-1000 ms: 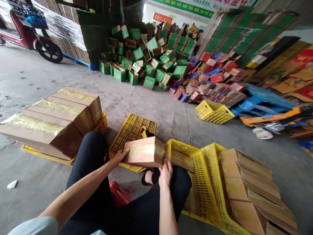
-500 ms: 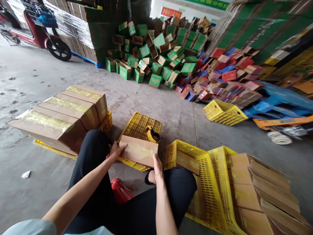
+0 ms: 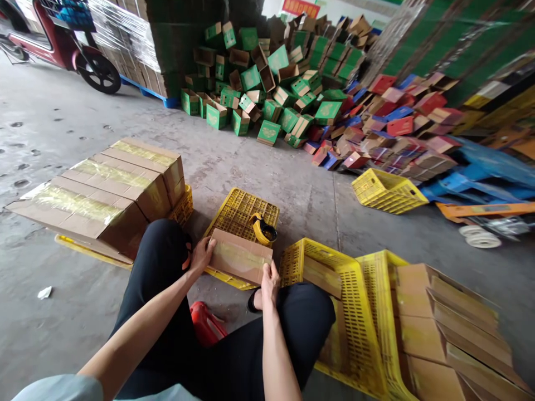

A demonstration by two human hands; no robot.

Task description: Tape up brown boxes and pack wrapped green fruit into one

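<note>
Between my knees a brown cardboard box (image 3: pixel 240 257) with a strip of yellowish tape along its face is held over an upturned yellow crate (image 3: pixel 246 209). My left hand (image 3: pixel 202 254) grips its left end, thumb on the upper face. At the right end, my right hand (image 3: pixel 271 278) is closed on the lower corner, thumb on top. Just behind the box, a yellow and black tape dispenser (image 3: pixel 263 229) rests on the crate. The box hides the front part of the crate.
Large taped cartons (image 3: pixel 112 186) stand on a yellow crate at left. To my right, a yellow crate (image 3: pixel 355 334) holds flat-lying boxes, beside another with open-flapped boxes (image 3: pixel 438 328). Green cartons (image 3: pixel 267 131) and red-blue cartons (image 3: pixel 397 128) lie piled ahead, near a blue pallet jack (image 3: pixel 493 167).
The box has tipped so its broad taped face shows, its right end now lower. The tape dispenser behind it has come into fuller view. Both hands keep their hold.
</note>
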